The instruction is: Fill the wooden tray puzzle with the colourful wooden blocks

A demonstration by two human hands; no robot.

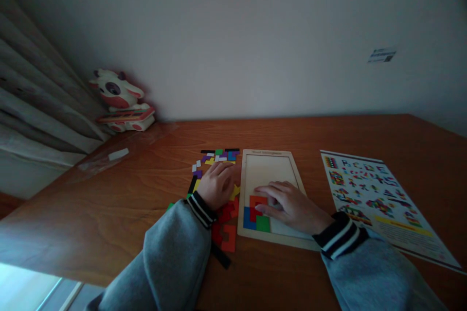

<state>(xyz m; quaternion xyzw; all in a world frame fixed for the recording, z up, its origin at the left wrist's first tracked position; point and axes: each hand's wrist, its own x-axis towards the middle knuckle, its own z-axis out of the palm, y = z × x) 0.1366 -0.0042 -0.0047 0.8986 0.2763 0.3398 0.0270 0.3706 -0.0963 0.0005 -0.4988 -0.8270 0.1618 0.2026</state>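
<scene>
A wooden puzzle tray point(268, 240) lies on the table, with a blue piece point(248, 219), a green piece point(263, 223), and red and orange pieces in its lower left corner. My right hand point(286, 204) is over the tray, its fingers apart and its fingertips at the orange piece point(258, 199); nothing shows between them. Left of the tray, my left hand point(218, 185) hovers over loose coloured pieces, fingers bent and pointing right; whether it holds anything is hidden. Red pieces point(229, 238) and a black bar point(220, 255) lie below it.
A printed pattern sheet point(383, 199) lies right of the tray. At the back left of the table point(156, 165) stands a cow figure point(122, 102), with a clear plastic wrapper point(105, 160) in front of it. A curtain hangs at the left.
</scene>
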